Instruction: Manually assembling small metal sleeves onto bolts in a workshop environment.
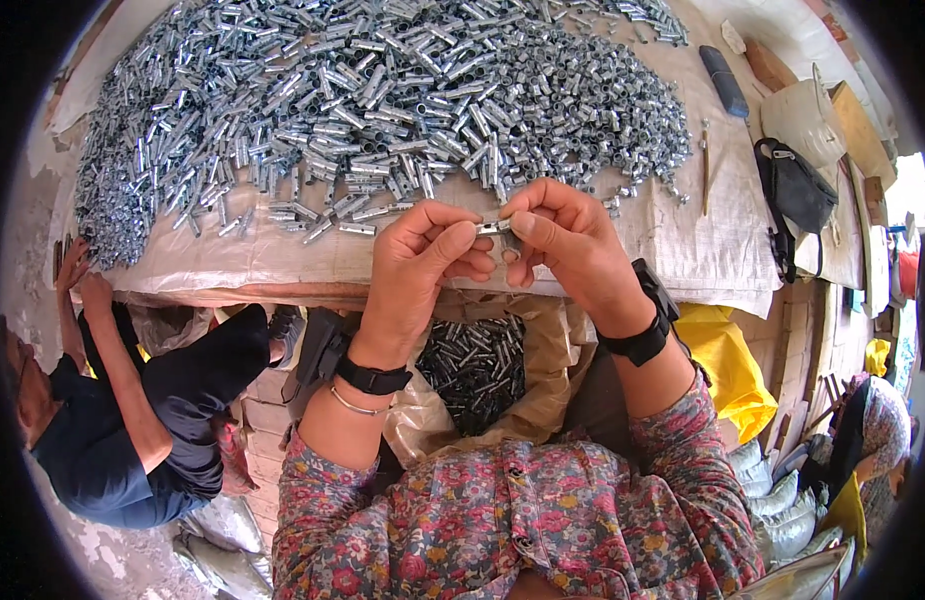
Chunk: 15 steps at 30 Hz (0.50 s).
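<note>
Between my two hands, above the near edge of the table, is a small shiny metal sleeve (491, 228). My left hand (420, 268) pinches its left end between thumb and fingertips. At the other end my right hand (566, 245) closes thumb and forefinger on it; whether a second small part is in those fingers is hidden. Just beyond my hands spreads a large heap of loose metal sleeves (353, 90), longer tubes in the middle and left. Short metal rings and collars (608, 110) make up its right side.
Below the table edge, between my knees, an open sack (558, 395) holds many dark metal sleeves (473, 375). A co-worker (113, 430) sits at left, hands at the heap. On the right lie a thin rod (706, 170), a dark case (723, 80), a black bag (798, 190) and a yellow sack (728, 365).
</note>
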### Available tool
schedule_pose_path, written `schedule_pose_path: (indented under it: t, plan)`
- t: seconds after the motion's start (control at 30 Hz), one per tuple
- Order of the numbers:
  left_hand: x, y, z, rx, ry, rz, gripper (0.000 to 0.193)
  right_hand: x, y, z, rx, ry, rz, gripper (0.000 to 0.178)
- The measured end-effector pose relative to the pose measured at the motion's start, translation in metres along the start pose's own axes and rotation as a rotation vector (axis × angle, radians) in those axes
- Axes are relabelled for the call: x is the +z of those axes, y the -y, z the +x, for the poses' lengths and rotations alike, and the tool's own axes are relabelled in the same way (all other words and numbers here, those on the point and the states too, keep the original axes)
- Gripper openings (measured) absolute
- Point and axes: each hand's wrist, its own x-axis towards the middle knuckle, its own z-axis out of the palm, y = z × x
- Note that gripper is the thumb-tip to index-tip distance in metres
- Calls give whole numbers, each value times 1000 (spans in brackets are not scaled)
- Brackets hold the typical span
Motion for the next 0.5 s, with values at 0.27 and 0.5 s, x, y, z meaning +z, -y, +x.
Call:
schedule_pose_path:
  t: [0.27, 0.5]
  plan:
    - [4, 5, 3, 102, -34, 134, 14, 0, 2, -1, -2, -40, -151, 15]
    - [7, 11, 11, 279, 128, 25, 13, -18, -1, -7, -36, -138, -229, 16]
